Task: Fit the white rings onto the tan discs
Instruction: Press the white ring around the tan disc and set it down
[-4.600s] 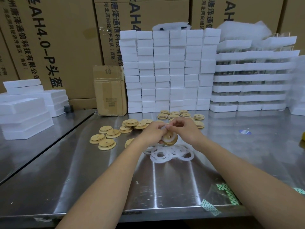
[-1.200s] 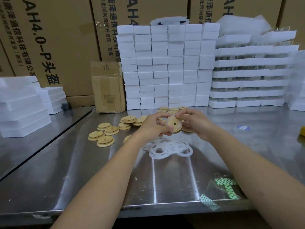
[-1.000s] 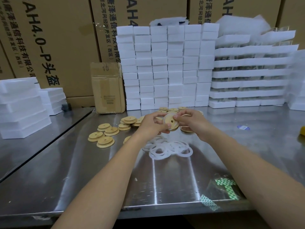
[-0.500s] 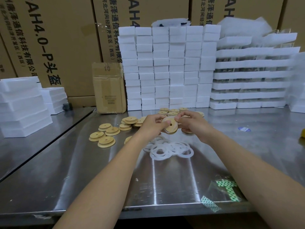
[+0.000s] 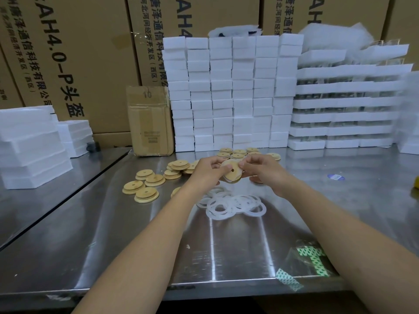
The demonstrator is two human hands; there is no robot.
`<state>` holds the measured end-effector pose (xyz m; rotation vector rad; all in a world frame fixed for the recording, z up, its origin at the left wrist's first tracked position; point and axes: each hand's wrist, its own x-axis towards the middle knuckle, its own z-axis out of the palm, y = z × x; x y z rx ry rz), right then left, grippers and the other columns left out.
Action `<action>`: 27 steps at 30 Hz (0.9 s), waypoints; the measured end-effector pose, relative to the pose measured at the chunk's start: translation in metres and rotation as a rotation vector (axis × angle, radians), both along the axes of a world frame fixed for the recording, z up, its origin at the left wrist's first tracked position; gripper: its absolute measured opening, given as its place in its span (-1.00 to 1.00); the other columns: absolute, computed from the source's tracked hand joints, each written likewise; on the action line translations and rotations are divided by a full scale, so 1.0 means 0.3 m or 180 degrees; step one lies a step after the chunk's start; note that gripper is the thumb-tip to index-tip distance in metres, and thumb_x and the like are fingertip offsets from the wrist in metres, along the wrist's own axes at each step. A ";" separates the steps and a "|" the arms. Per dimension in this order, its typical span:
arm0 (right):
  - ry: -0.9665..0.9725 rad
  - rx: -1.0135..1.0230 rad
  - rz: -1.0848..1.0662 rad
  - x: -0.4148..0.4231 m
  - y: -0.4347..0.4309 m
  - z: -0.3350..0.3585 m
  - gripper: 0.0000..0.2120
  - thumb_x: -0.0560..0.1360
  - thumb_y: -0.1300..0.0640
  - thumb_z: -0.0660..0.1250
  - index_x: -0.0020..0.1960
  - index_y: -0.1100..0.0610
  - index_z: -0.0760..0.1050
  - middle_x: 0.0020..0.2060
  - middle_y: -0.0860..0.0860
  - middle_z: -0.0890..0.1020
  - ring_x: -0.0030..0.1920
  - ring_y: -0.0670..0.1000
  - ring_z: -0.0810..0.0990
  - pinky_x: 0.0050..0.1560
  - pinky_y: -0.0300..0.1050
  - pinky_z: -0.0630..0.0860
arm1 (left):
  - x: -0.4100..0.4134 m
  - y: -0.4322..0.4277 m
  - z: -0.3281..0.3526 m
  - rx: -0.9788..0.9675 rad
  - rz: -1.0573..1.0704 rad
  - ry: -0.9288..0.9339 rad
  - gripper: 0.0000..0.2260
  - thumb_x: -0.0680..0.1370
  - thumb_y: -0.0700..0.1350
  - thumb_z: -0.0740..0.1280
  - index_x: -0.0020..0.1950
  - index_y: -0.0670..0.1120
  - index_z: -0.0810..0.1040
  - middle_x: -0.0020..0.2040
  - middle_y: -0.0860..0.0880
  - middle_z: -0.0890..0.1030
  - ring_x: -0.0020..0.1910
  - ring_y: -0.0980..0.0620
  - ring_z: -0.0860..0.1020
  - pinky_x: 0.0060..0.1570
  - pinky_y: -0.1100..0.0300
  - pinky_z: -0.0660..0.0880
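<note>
Both hands hold one tan disc (image 5: 231, 172) with a small centre hole, lifted above the steel table, its face tilted towards me. My left hand (image 5: 207, 169) pinches its left edge and my right hand (image 5: 258, 169) pinches its right edge. A white ring seems to lie round the disc's rim. A heap of loose white rings (image 5: 233, 203) lies on the table just below the hands. More tan discs lie to the left (image 5: 145, 188) and behind the hands (image 5: 238, 152).
Stacks of white foam boxes (image 5: 231, 94) and a small cardboard box (image 5: 149, 121) stand at the back of the steel table (image 5: 113, 245). White foam stacks (image 5: 31, 146) are at the left. Green-patterned tape strips (image 5: 310, 257) lie near the front edge.
The disc has stayed between both hands at about the same height, turning a little as the fingers shift along its rim. The view has moved slightly.
</note>
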<state>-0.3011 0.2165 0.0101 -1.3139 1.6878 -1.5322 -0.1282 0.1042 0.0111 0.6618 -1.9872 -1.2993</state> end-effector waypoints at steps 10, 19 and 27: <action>-0.0137 -0.0003 -0.0035 -0.005 -0.002 0.004 -0.79 0.55 -0.10 0.51 -0.03 0.03 0.62 -0.04 0.00 0.78 0.03 -0.02 0.77 0.08 -0.03 0.48 | -0.003 0.001 0.000 0.0208 0.0007 0.0181 -0.83 0.67 -0.07 0.45 0.25 -0.06 0.68 0.14 -0.11 0.75 -0.09 0.07 0.67 -0.12 0.25 0.58; 0.0144 0.0027 0.0037 0.010 -0.002 -0.001 -0.83 0.64 0.03 0.43 -0.11 0.06 0.59 -0.11 0.02 0.78 0.02 -0.01 0.77 -0.12 -0.20 0.44 | -0.003 -0.007 -0.005 0.0350 0.0095 0.0253 -0.80 0.67 -0.10 0.45 0.27 -0.12 0.66 0.11 -0.12 0.75 -0.06 0.00 0.67 -0.10 0.21 0.59; -0.0525 0.0161 0.0678 -0.008 0.011 0.041 -0.76 0.65 0.11 0.39 -0.18 -0.04 0.66 -0.01 0.02 0.77 0.07 -0.03 0.76 -0.02 -0.25 0.55 | 0.006 -0.015 0.025 0.1101 0.0023 0.0562 -0.79 0.66 -0.11 0.46 0.26 -0.15 0.70 0.00 -0.06 0.74 -0.13 -0.04 0.65 -0.19 0.22 0.55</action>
